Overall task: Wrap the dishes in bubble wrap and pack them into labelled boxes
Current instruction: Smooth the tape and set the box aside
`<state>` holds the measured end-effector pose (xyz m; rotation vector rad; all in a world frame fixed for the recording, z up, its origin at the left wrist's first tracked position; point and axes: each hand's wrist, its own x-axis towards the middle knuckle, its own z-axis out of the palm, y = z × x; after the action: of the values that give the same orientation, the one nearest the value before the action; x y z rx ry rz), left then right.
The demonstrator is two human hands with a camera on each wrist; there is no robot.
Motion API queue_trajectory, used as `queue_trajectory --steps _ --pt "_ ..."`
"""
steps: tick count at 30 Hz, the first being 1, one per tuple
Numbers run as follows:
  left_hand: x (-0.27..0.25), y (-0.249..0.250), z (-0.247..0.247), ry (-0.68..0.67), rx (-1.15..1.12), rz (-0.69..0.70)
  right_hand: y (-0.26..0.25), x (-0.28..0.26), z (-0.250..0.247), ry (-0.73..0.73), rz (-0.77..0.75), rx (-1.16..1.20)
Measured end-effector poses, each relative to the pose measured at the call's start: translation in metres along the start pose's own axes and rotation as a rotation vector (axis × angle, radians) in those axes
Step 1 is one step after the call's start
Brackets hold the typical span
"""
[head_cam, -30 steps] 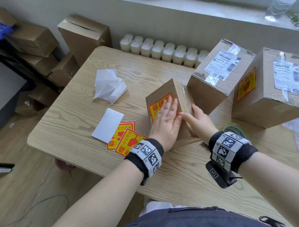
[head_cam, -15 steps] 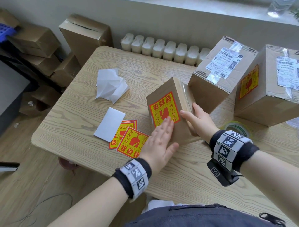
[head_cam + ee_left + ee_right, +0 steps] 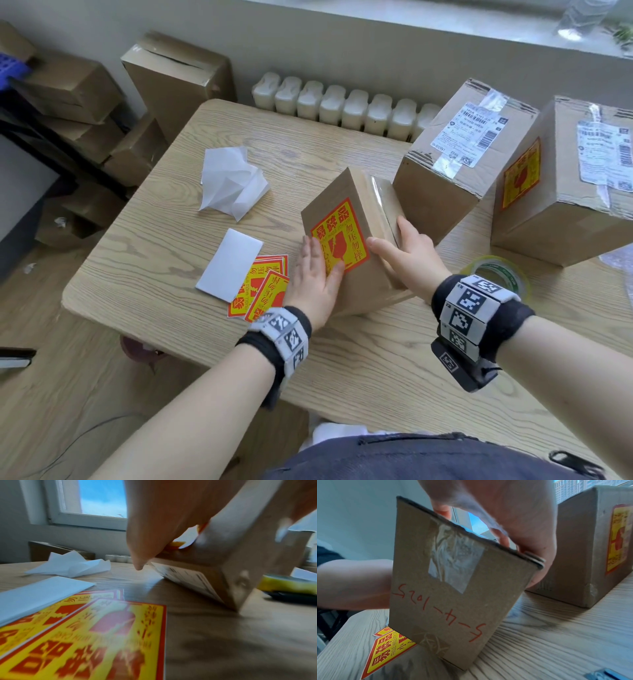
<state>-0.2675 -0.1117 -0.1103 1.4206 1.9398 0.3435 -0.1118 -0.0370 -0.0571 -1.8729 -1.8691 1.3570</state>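
A small taped cardboard box [image 3: 359,202] stands tilted on the wooden table [image 3: 376,359], with one bottom edge lifted. A yellow-and-red fragile sticker [image 3: 346,229] is stuck on its left face. My left hand [image 3: 318,270] lies flat against that face and presses the sticker's lower left part with straight fingers [image 3: 150,534]. My right hand [image 3: 404,246] grips the box's upper right side, thumb on the sticker face and fingers over the taped side. In the right wrist view the box [image 3: 453,588] shows red handwriting and clear tape.
Loose fragile stickers [image 3: 260,294] and a white backing sheet [image 3: 229,265] lie left of the box, with crumpled white paper [image 3: 233,185] behind. Two larger labelled boxes [image 3: 455,150] [image 3: 575,192] stand at the right. A tape roll [image 3: 496,274] sits by my right wrist.
My left hand has slid down the sticker from covering it to its lower left corner. My right hand has kept its hold on the box.
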Motion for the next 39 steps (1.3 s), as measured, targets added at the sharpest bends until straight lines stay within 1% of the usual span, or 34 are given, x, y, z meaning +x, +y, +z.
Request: queue_trajectory --steps 4,6,8,10,12,16,18,20,24,27,30,32,34,36,37,39 --pt "-0.049 -0.009 0.017 -0.072 0.137 0.094 0.003 0.001 -0.002 -0.003 0.004 -0.012" --pt "-0.060 -0.015 0.022 -0.082 0.156 0.121 0.003 0.002 0.000 -0.001 -0.002 -0.019" --pt "-0.061 -0.017 0.023 -0.064 0.167 0.129 0.001 0.001 0.002 0.006 -0.008 -0.024" --pt "-0.056 -0.011 0.019 -0.035 0.182 0.139 0.000 0.001 0.003 0.012 -0.009 -0.031" --pt "-0.043 0.003 0.011 0.002 0.150 0.154 0.000 0.003 0.004 0.008 -0.015 -0.041" --pt "-0.001 0.037 -0.016 0.105 -0.053 0.164 -0.002 0.001 0.004 -0.009 -0.001 -0.072" --pt "0.014 0.053 -0.029 0.136 -0.133 0.208 -0.001 0.000 0.003 -0.021 0.000 -0.092" --pt "0.017 0.059 -0.032 0.123 -0.170 0.278 0.000 -0.001 0.001 -0.034 -0.001 -0.088" --pt "-0.010 0.047 -0.006 0.083 -0.054 0.429 0.006 0.002 -0.001 -0.027 0.026 -0.045" --pt "-0.040 0.028 0.014 0.024 0.080 0.458 0.008 0.002 -0.002 -0.008 0.023 0.001" --pt "-0.062 0.007 0.022 -0.029 0.182 0.442 0.008 0.002 -0.002 0.003 0.016 -0.006" --pt "-0.065 -0.007 0.021 -0.045 0.216 0.396 0.004 0.004 0.000 0.030 -0.009 -0.061" --pt "-0.061 -0.019 0.019 -0.062 0.230 0.293 -0.005 0.005 0.005 0.069 -0.045 -0.146" --pt "-0.053 -0.030 0.015 -0.099 0.198 0.142 -0.016 0.005 0.010 0.110 -0.049 -0.253" --pt "-0.050 -0.036 0.013 -0.089 0.166 0.078 -0.022 0.005 0.012 0.133 -0.042 -0.306" --pt "-0.046 -0.049 0.008 -0.011 0.144 -0.009 -0.035 0.005 0.018 0.178 -0.031 -0.396"
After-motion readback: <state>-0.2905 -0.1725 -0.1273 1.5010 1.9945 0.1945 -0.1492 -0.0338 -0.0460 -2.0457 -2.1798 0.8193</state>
